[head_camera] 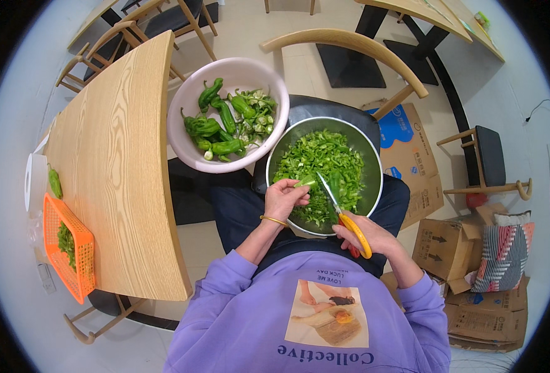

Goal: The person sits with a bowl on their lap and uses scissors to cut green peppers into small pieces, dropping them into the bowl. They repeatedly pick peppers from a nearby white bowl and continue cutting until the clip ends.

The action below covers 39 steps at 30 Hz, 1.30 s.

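Observation:
My left hand point(286, 199) pinches a piece of green pepper point(306, 181) over the near left part of a round metal bowl point(376, 184). Scissors with yellow handles point(356, 233) are in my right hand point(368, 234), their blades pointing up and left over the bowl. Chopped green pepper point(326, 151) covers much of the bowl's inside. A larger dark green pepper piece point(335, 184) shows just beside the blades. Up and to the left, a pale plastic basin point(180, 135) holds several whole green peppers point(226, 116) and a heap of cut-off stem ends point(258, 119).
At left stands a wooden table point(130, 186) with an orange plastic basket point(69, 254), a single green pepper point(54, 182) and a white paper roll point(37, 182). A chair with a curved wooden back point(349, 39) is ahead. Cardboard boxes point(440, 247) and a patterned cushion point(503, 254) lie at right.

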### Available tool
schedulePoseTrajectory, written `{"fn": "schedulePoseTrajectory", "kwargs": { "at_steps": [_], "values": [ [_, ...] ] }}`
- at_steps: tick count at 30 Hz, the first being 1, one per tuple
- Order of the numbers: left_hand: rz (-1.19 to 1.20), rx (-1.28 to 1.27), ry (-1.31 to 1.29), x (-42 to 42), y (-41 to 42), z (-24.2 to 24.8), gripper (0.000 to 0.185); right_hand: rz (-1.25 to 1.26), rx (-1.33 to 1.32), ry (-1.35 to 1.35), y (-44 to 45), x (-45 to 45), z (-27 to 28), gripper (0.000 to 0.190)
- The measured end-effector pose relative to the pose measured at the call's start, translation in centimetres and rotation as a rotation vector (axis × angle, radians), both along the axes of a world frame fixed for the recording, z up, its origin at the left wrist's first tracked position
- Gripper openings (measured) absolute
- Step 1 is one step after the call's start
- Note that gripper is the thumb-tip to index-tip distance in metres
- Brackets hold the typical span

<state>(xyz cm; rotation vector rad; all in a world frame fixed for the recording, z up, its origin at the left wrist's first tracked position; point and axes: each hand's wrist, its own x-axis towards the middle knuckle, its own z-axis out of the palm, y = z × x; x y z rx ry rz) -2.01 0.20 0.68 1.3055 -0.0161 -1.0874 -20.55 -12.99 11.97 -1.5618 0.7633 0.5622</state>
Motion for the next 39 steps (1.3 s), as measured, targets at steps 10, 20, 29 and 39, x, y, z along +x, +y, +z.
{"fn": "schedulePoseTrajectory", "kwargs": {
  "at_steps": [10, 20, 29, 39],
  "values": [
    [-0.087, 0.003, -0.019, -0.2, -0.3, 0.4, 0.026, 0.150, -0.226, -0.095, 0.3, 0.7, -1.3, 0.036],
    [-0.053, 0.006, -0.033, -0.5, -0.8, -0.1, 0.029, 0.179, -0.141, -0.111, -0.6, 0.6, -0.6, 0.039],
    [-0.136, -0.004, 0.045, 0.3, 0.2, 0.1, 0.035, 0.165, -0.209, -0.118, 0.2, 0.7, -1.2, 0.038],
    [-0.106, -0.023, 0.015, -0.1, -0.3, -0.3, 0.030, 0.217, -0.195, -0.172, -0.8, 0.0, -0.8, 0.038]
  ]
}}
